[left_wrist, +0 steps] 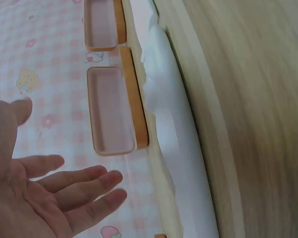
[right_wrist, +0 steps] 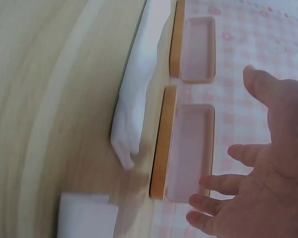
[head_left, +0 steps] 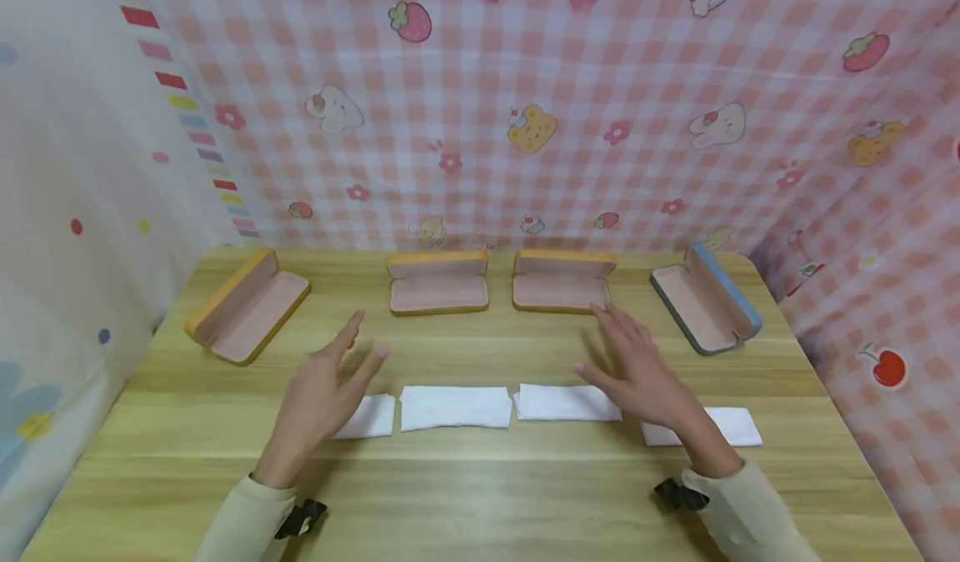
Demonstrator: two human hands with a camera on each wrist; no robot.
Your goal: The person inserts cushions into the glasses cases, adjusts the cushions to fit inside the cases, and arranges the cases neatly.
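Observation:
My left hand point(head_left: 318, 399) is over the left part of the table with fingers extended, holding nothing, and partly hides a folded white cloth point(head_left: 372, 417). In the left wrist view its palm and spread fingers point(left_wrist: 84, 191) show. My right hand point(head_left: 641, 374) also holds nothing; its fingertips overlap the front corner of an open orange-yellow glasses case point(head_left: 562, 293), and I cannot tell whether they touch. Two more folded white cloths point(head_left: 455, 408) point(head_left: 567, 403) lie between the hands. Another white cloth point(head_left: 731, 426) sits partly beneath the right forearm in the head view.
Along the back stand another open orange-yellow glasses case point(head_left: 438, 293), one angled at the left point(head_left: 262, 316), and a blue-grey open case point(head_left: 693, 308) at the right. Checked pink fabric point(head_left: 480, 162) hangs behind the wooden table point(head_left: 480, 495).

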